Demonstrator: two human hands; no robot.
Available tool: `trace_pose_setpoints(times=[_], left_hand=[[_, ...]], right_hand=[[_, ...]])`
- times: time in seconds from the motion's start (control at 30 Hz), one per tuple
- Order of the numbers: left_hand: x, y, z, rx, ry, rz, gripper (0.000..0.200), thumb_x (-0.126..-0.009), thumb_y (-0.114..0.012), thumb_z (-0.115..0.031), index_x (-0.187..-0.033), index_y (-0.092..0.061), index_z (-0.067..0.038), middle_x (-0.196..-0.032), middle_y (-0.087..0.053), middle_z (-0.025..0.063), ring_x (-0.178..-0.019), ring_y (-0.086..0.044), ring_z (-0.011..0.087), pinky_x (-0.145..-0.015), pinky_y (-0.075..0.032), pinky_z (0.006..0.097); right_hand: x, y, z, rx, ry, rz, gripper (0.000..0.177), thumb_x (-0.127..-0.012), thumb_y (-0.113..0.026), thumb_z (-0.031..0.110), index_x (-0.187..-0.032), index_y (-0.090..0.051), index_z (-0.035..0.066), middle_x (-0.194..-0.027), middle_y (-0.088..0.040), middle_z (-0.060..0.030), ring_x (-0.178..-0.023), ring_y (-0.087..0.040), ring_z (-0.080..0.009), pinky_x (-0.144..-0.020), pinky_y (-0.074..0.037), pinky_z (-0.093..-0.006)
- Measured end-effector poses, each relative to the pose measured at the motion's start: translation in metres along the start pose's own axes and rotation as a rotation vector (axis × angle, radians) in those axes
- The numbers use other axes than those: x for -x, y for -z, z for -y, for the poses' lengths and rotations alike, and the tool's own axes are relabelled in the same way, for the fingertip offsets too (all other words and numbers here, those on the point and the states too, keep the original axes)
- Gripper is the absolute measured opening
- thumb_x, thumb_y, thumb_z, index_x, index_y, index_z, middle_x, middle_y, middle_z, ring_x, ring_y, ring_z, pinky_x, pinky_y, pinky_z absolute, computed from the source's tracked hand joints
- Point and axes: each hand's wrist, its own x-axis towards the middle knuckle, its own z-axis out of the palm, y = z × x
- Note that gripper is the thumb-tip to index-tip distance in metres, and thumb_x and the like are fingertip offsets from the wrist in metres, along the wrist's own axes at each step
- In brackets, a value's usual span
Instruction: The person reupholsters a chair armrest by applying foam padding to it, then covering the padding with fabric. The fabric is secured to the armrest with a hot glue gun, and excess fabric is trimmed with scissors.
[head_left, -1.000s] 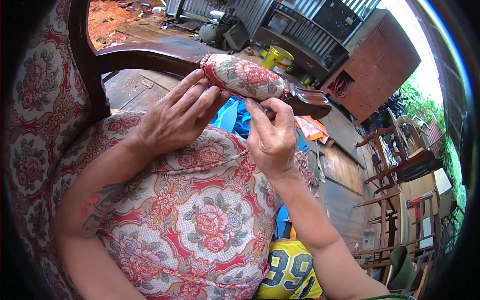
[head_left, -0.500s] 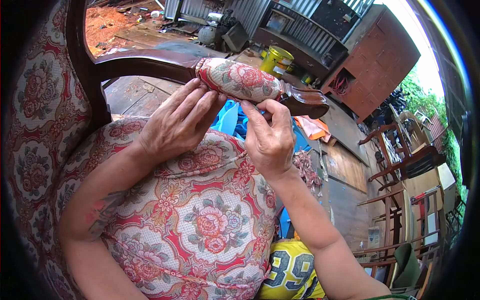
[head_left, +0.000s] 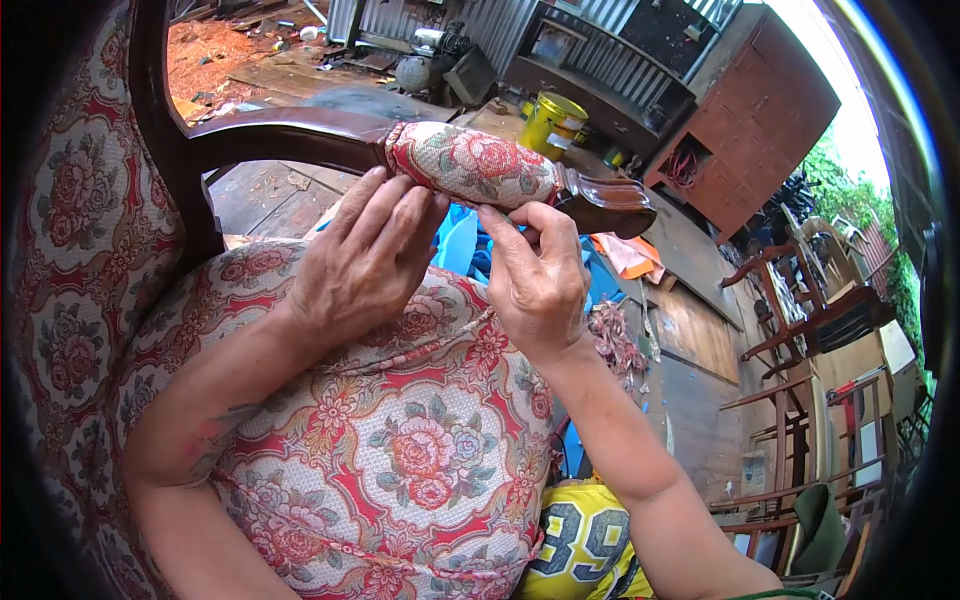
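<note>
A floral fabric pad point(head_left: 475, 165) covers the top of a dark wooden chair armrest point(head_left: 290, 135). My left hand point(head_left: 370, 250) lies against the lower edge of the pad, its fingers together and bent over that edge, fingertips partly hidden. Close by on the right, my right hand point(head_left: 540, 275) has thumb and index finger pinched at the same edge; what they hold is too small to make out. Below both arms spreads the chair's floral seat point(head_left: 430, 450), and its matching backrest point(head_left: 75, 260) stands at the left.
Blue cloth point(head_left: 465, 240) and an orange cloth point(head_left: 628, 255) lie beyond the armrest. A yellow bucket point(head_left: 552, 125) stands behind it, near a reddish cabinet point(head_left: 750, 120). Wooden chair frames point(head_left: 810, 310) are piled at the right.
My left hand has shifted slightly, its fingers a little lower along the pad's edge. My right hand keeps its pinch in nearly the same place. The armrest appears slightly farther left.
</note>
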Motion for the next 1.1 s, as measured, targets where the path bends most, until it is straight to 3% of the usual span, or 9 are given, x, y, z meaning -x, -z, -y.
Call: trace_pose_setpoints(times=[0.2,0.23,0.53,0.77,0.97,1.1], left_hand=[[0.001,0.009,-0.003,0.002,-0.162,0.024,0.045,-0.093,-0.074,-0.018,-0.132,-0.070,0.003,-0.131,-0.070,0.0194,-0.125,-0.068,0.0347,-0.113,-0.053,0.0499],[0.001,0.007,-0.004,0.020,-0.172,0.021,0.048,-0.093,-0.073,-0.018,-0.134,-0.068,0.006,-0.134,-0.069,0.0233,-0.127,-0.068,0.0363,-0.111,-0.054,0.0506],[0.000,0.007,-0.002,0.018,-0.182,0.103,0.055,-0.093,-0.067,-0.018,-0.141,-0.062,0.008,-0.140,-0.065,0.0263,-0.135,-0.061,0.0380,-0.115,-0.051,0.0505],[0.001,0.009,0.002,0.034,-0.182,0.124,0.057,-0.093,-0.065,-0.018,-0.144,-0.060,0.005,-0.142,-0.065,0.0249,-0.135,-0.061,0.0370,-0.117,-0.050,0.0500],[0.006,0.001,0.018,0.063,-0.185,-0.037,0.047,-0.088,-0.072,-0.011,-0.132,-0.070,0.005,-0.133,-0.072,0.0176,-0.131,-0.064,0.0335,-0.116,-0.052,0.0501],[0.006,0.001,0.018,0.056,-0.232,-0.040,0.049,-0.086,-0.072,-0.011,-0.132,-0.070,0.005,-0.134,-0.071,0.0171,-0.130,-0.064,0.0330,-0.115,-0.052,0.0500]], right_hand=[[0.000,0.000,0.001,-0.005,-0.010,-0.005,0.047,-0.075,-0.078,-0.003,-0.120,-0.080,0.009,-0.107,-0.061,-0.0085,-0.091,-0.064,-0.0268,-0.076,-0.058,-0.0375],[0.000,0.000,0.001,-0.008,-0.009,-0.005,0.047,-0.075,-0.078,-0.003,-0.120,-0.080,0.009,-0.107,-0.061,-0.0085,-0.091,-0.064,-0.0268,-0.076,-0.058,-0.0375],[-0.001,-0.002,0.002,-0.008,-0.018,-0.022,0.040,-0.078,-0.079,-0.003,-0.116,-0.080,0.009,-0.105,-0.062,-0.0086,-0.090,-0.065,-0.0274,-0.076,-0.058,-0.0388],[-0.002,-0.001,0.003,-0.001,-0.036,-0.005,0.040,-0.078,-0.079,-0.005,-0.115,-0.080,0.008,-0.103,-0.063,-0.0085,-0.089,-0.065,-0.0277,-0.076,-0.058,-0.0389],[-0.001,-0.002,0.001,-0.010,-0.028,-0.012,0.041,-0.077,-0.079,-0.005,-0.116,-0.080,0.008,-0.104,-0.063,-0.0083,-0.089,-0.065,-0.0276,-0.075,-0.058,-0.0387],[-0.001,0.000,0.002,-0.024,-0.038,0.004,0.042,-0.077,-0.079,-0.004,-0.116,-0.080,0.008,-0.105,-0.062,-0.0085,-0.089,-0.065,-0.0273,-0.075,-0.058,-0.0382]])
